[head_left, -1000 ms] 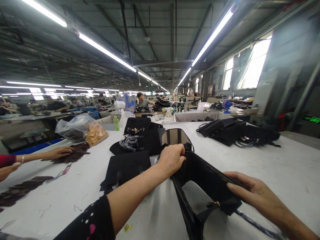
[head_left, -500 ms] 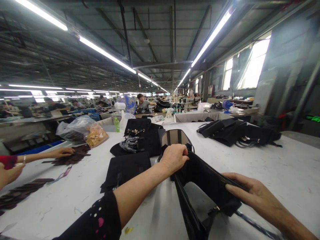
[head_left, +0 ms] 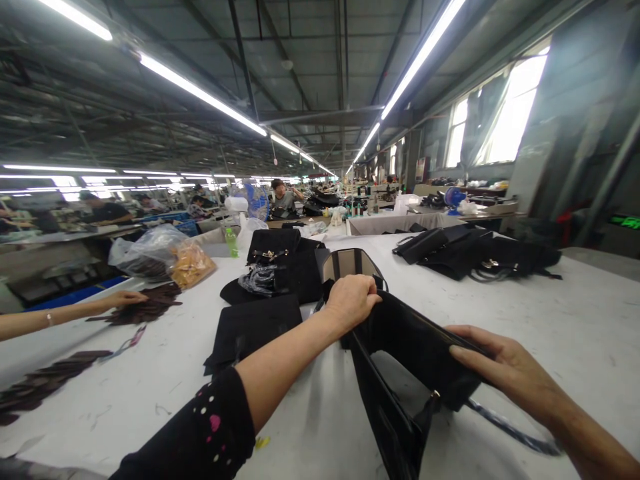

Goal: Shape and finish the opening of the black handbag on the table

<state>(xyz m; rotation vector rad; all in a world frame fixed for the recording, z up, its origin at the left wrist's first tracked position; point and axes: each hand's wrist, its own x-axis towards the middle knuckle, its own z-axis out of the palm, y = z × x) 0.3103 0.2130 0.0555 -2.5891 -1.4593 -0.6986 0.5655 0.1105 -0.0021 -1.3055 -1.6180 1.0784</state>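
Note:
A black bag [head_left: 400, 347] stands open-mouthed on the white table [head_left: 575, 313] in front of me. My left hand [head_left: 353, 301] is closed on the far rim of the bag, fingers curled over its edge. My right hand [head_left: 500, 370] lies along the bag's right side, fingers pressed against the black panel and gripping it. A small metal clasp [head_left: 436, 395] shows at the near edge of the bag. A dark strap [head_left: 505, 430] trails out to the right under my right forearm.
Flat black pieces [head_left: 253, 330] and more black bags [head_left: 283, 263] lie just beyond. Another heap of bags [head_left: 475, 257] sits at the right. A co-worker's hand [head_left: 117, 300] rests on dark brown pieces [head_left: 150, 305] at the left, near plastic bags [head_left: 165, 257].
My left hand has drawn the bag's far rim slightly up and right, and the bag stands a little more upright. The co-worker's nearer hand has left the frame at the left.

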